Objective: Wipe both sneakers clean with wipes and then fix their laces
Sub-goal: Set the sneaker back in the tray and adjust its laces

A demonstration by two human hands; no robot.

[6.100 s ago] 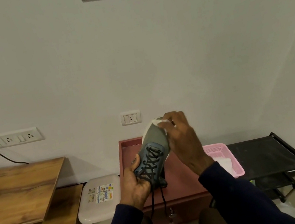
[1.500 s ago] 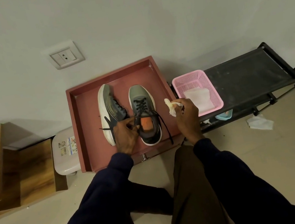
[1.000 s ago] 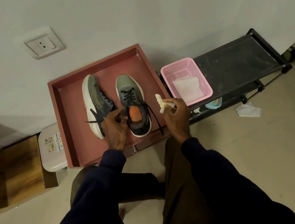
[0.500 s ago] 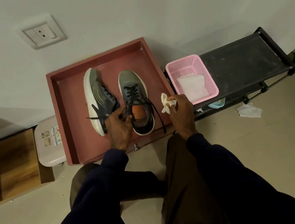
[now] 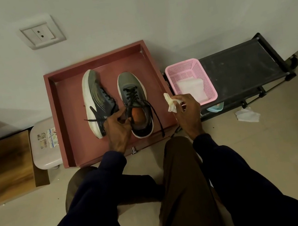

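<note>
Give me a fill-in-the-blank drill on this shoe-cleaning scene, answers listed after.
The right hand holds a crumpled ____.
One sneaker lies on its ____.
The folded wipes sit in a ____ basket.
A loose black ____ trails from the upright sneaker toward the tray's front edge.
Missing words: wipe, side, pink, lace.

The scene is dimly lit, with a muted greyish cast. Soft shadows are cast on the wall (image 5: 145, 4) above the wooden unit (image 5: 3, 158) and behind the black rack (image 5: 239, 65). Straight edges are bowed toward the frame borders by the wide-angle lens. The wipe (image 5: 170, 103) is rendered as a bright patch; the dark sleeves (image 5: 246, 185) are left almost without detail.
</note>
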